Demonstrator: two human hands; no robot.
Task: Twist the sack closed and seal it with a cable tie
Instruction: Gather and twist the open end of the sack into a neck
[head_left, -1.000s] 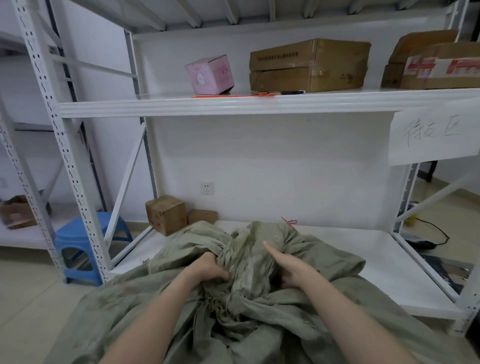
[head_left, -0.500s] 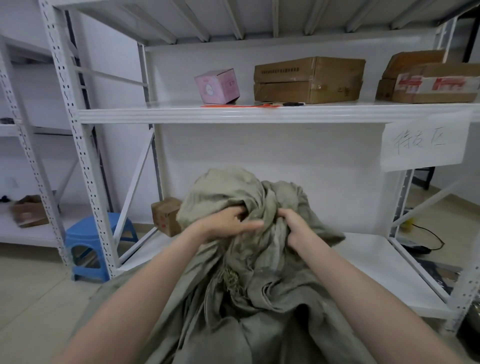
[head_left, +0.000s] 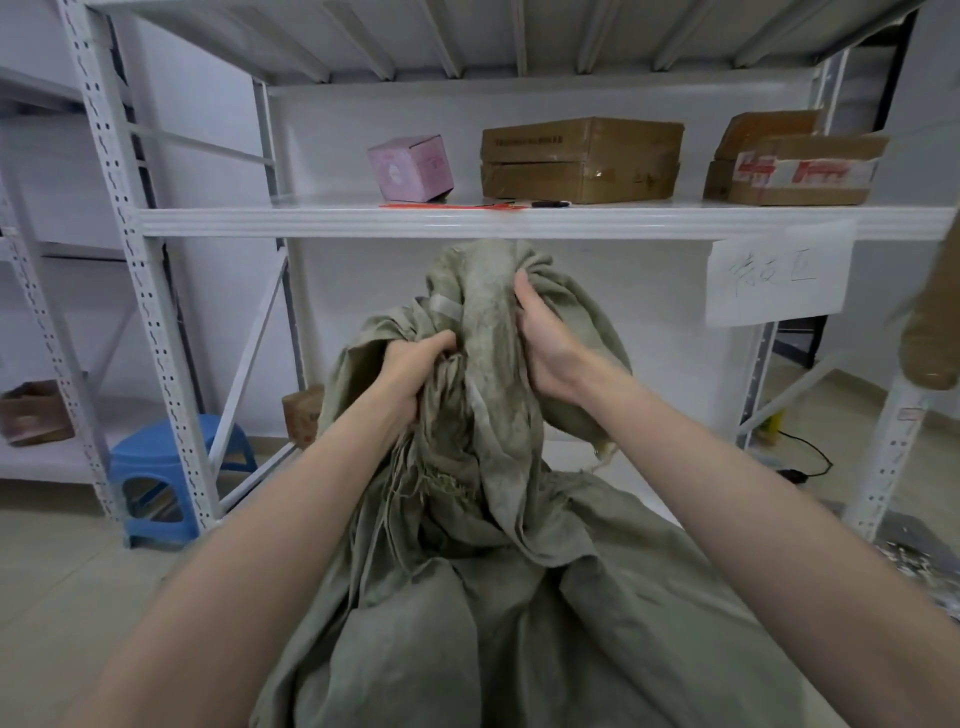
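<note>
You are gathering the mouth of the sack, which is filling the lower centre of the frame and rising to a bunched neck at mid-frame. Your left hand is fisting tightly around the loose folds on the neck's left side; your right hand is wrapping the right side slightly higher, fingers curled into the cloth. This paired grip is likely collecting the slack so the neck can be twisted. The neck is not yet twisted narrow.

The orange cable tie is lying on the shelf just above the sack, near a pink box and cardboard boxes. Reaching it requires freeing one hand. A blue stool is standing at lower left, well apart.
</note>
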